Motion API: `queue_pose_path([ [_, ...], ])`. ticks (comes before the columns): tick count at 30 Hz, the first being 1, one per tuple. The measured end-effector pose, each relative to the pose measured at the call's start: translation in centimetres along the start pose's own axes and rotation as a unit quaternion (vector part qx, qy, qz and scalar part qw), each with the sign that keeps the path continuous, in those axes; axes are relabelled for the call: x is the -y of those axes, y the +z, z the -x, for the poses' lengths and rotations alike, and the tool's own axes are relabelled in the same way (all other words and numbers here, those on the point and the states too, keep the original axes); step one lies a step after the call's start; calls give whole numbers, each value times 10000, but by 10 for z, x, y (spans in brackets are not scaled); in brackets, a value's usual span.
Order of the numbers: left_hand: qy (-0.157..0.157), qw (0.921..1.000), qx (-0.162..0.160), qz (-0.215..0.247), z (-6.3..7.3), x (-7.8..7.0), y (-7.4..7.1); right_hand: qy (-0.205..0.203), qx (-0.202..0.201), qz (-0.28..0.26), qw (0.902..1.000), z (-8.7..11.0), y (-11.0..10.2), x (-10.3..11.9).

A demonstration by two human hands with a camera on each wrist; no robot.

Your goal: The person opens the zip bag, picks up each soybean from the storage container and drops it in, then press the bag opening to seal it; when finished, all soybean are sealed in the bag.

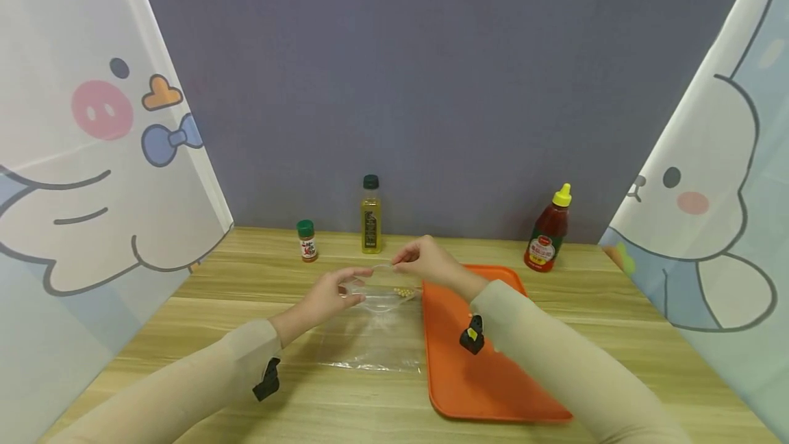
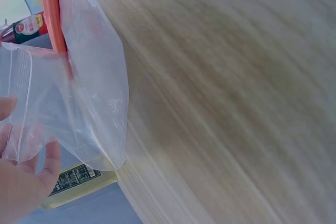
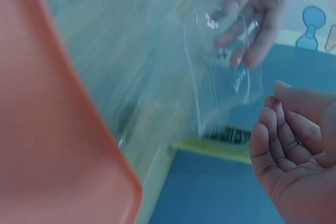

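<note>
A clear zip-lock bag [image 1: 376, 342] lies on the table with its mouth lifted and spread. My left hand [image 1: 333, 292] holds the left side of the mouth, thumb and fingers apart around the plastic. At the far rim, my right hand [image 1: 427, 262] pinches the edge between thumb and fingertips. Small yellow beans [image 1: 403, 292] show near the right side of the mouth; whether they lie inside or behind the plastic I cannot tell. In the left wrist view the bag [image 2: 100, 98] hangs partly over the left fingers, its zip strip visible.
An orange tray [image 1: 456, 375] stands just right of the bag, under my right forearm. Along the back are a small green-capped spice jar [image 1: 307, 242], an oil bottle [image 1: 371, 218] and a red sauce bottle [image 1: 547, 235] with a yellow cap. A grey partition [image 1: 407, 88] rises behind them.
</note>
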State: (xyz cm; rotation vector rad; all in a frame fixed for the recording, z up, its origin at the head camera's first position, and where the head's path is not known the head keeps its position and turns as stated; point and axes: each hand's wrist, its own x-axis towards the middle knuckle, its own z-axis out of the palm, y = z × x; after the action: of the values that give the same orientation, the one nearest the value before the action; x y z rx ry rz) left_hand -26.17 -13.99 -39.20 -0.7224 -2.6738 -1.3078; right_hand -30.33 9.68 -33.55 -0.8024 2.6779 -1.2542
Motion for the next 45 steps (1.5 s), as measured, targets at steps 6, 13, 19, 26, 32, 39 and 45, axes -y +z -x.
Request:
queue_pose_path([
  [6, -13, 10000, -24, -12, 0, -1, 0, 137, -238, -43, 9996, 16, -23, -21],
  [13, 6, 10000, 37, -16, 2, 1, 1, 558, -333, -5, 9979, 43, -42, -49],
  [19, -5, 10000, 37, 66, 3, 2, 1, 652, -280, -234, 9972, 63, -56, -68],
  [26, -140, 9997, 66, 185, 3, 3, 1, 538, -81, -161, 9984, 83, -64, -87],
  [32, -185, 9995, 71, 226, 2, 4, 0, 546, 213, -170, 9981, 100, -69, -97],
  [39, -272, 9994, 36, 219, 4, 3, 0, 752, 622, -406, 9944, 118, -69, -110],
  [45, -287, 9994, 53, 211, 5, 0, -1, 512, 752, -288, 9954, 130, -63, -120],
])
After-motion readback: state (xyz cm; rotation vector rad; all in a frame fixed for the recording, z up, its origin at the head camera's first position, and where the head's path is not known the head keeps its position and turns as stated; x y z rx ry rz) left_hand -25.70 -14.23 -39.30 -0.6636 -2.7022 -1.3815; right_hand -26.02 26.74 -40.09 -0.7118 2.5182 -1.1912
